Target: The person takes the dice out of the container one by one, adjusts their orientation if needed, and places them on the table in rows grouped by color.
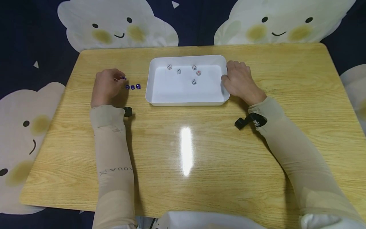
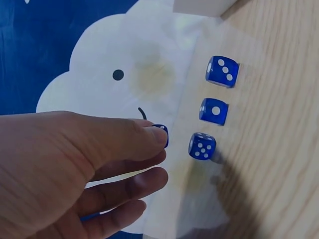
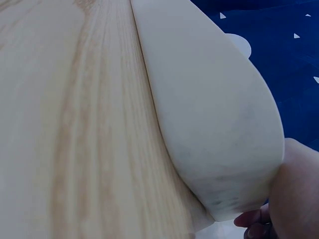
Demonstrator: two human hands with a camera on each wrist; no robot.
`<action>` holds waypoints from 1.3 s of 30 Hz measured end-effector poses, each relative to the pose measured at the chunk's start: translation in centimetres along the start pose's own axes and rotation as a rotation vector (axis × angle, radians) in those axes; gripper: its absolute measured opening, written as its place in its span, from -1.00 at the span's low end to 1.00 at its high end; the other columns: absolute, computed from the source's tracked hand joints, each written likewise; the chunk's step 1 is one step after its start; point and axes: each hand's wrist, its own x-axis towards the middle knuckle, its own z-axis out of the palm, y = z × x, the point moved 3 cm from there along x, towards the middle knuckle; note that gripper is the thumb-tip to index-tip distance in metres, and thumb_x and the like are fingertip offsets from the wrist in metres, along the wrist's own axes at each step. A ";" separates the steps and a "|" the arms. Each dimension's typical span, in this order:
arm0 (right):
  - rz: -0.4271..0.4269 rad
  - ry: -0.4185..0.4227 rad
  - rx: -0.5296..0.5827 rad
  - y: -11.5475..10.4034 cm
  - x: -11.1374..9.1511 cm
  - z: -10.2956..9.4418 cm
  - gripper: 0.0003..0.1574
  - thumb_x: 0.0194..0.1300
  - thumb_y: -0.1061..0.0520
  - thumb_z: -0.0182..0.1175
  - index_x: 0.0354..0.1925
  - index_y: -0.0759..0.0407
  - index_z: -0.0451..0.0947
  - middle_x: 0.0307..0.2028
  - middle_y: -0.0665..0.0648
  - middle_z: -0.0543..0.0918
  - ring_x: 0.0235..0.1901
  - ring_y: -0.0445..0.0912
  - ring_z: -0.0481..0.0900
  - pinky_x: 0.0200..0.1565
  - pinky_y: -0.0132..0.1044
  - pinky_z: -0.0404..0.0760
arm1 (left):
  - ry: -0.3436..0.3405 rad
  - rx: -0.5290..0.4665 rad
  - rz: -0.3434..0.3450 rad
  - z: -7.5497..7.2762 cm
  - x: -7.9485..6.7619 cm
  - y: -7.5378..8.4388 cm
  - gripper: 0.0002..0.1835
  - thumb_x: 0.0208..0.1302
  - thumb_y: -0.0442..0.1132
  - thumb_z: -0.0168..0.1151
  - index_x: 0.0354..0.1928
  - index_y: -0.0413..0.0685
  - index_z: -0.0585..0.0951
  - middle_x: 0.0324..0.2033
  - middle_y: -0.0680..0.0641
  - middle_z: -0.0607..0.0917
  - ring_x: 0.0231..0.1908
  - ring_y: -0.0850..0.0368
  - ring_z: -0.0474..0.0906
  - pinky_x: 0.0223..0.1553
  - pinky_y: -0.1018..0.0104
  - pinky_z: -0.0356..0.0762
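My left hand (image 1: pixel 105 86) is at the left of the table, pinching a blue die (image 2: pixel 163 127) between thumb and index finger. Most of that die is hidden behind the thumb; the other fingers are loosely bent. Three more blue dice (image 2: pixel 214 110) with white dots lie in a row on the wood just beyond the fingertips. My right hand (image 1: pixel 238 79) grips the right end of a shallow white tray (image 1: pixel 188 104), thumb over its rim and fingers along the outer wall. Inside the tray, several white dice (image 1: pixel 194 82) lie scattered, mostly toward the back.
The light wooden table (image 1: pixel 160 143) bears the tray at its far middle, with the blue dice between tray and left hand. A dark blue cloth (image 1: pixel 197 22) with smiling white clouds hangs behind the far edge. Each wrist wears a black camera strap (image 1: pixel 258 120).
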 end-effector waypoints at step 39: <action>0.005 -0.022 -0.001 0.1 0.1 0.0 -0.47 0.49 0.03 -0.28 0.10 0.45 0.32 -0.06 0.39 0.43 -0.06 0.31 0.31 0.00 0.11 0.28 | -0.100 0.031 -0.092 0.3 -0.2 -2.0 -0.65 0.43 -0.16 0.16 0.13 -0.17 0.67 0.13 -0.34 0.68 0.14 -0.23 0.51 0.15 -0.18 0.49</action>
